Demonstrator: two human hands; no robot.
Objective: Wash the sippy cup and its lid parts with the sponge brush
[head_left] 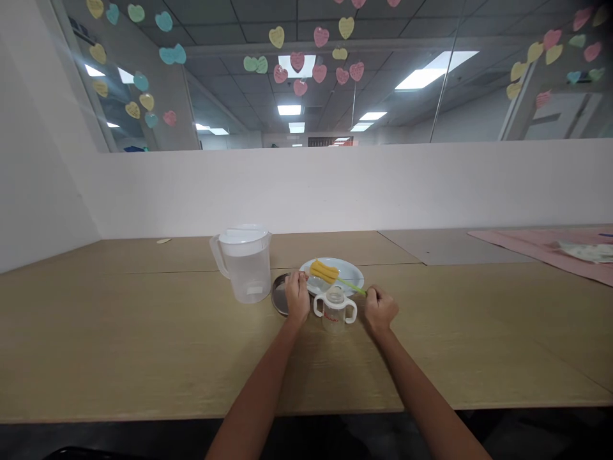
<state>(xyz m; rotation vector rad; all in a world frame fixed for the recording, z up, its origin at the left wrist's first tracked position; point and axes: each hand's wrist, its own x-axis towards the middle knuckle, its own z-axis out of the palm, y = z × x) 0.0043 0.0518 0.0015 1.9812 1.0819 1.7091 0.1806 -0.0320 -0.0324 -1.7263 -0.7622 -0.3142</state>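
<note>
A bottle brush with a yellow sponge head (324, 271) and a thin green handle is held level above a white plate (353, 268). My right hand (380, 308) is closed round the end of the green handle. At the sponge's tip, the fingers of my left hand (297, 297) are curled closed against it; the exact grip is partly hidden. Between my hands stands a clear baby bottle (334, 314), upright and without a lid, with two white side handles and red print. A round metal dish (279, 295) lies partly behind my left hand.
To the left stands a clear plastic pitcher (249, 271) with a white lid and a handle. A pink cloth (536, 246) with a whitish packet (587, 252) lies at the far right. A white wall (306, 191) rises behind the wooden table (143, 338).
</note>
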